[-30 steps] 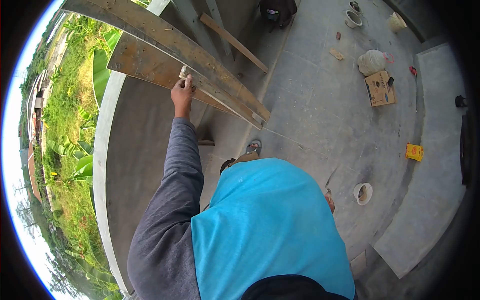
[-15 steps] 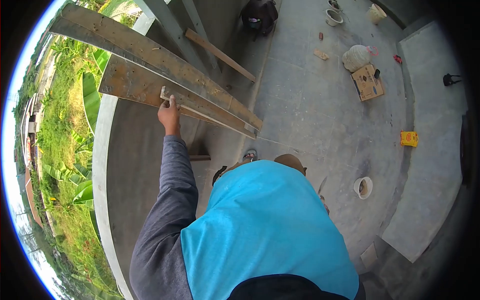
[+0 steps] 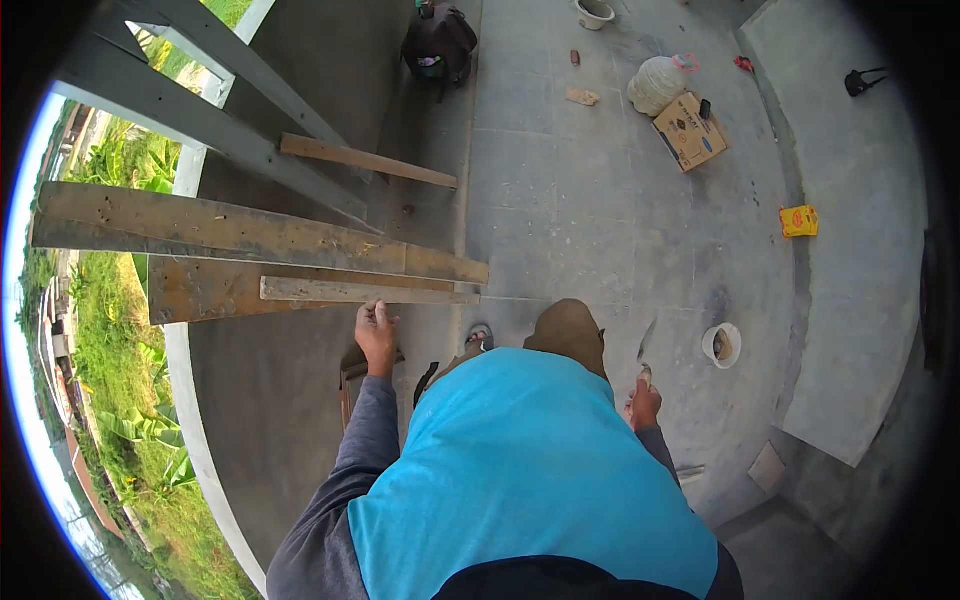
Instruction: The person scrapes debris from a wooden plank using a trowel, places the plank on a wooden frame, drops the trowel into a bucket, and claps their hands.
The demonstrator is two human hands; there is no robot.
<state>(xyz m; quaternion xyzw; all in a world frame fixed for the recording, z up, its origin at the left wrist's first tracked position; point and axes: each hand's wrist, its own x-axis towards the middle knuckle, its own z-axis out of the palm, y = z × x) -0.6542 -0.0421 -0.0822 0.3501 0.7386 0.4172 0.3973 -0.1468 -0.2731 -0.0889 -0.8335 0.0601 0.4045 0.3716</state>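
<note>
My left hand (image 3: 376, 338) is just below a narrow wooden strip (image 3: 350, 291), its fingers loosely bent and a little apart, seemingly holding nothing. The fingertips are close to the strip's lower edge; whether they touch it I cannot tell. The strip leans beside two wider, stained boards, an upper board (image 3: 270, 230) and a lower board (image 3: 200, 290), propped against the low wall. At my right side, my right hand (image 3: 643, 405) is closed round the handle of a trowel (image 3: 648, 345), whose thin blade points forward over the floor.
A white bucket (image 3: 721, 345) stands to the right on the concrete floor. Farther off are a cardboard box (image 3: 690, 132), a pale sack (image 3: 658, 86), a yellow packet (image 3: 799, 221) and a dark backpack (image 3: 440, 45). Grey posts (image 3: 210, 110) and another plank (image 3: 370, 160) stand left.
My left hand has let go of the narrow strip and drawn back toward me. The strip now rests along the boards. My right hand with the trowel has come into view.
</note>
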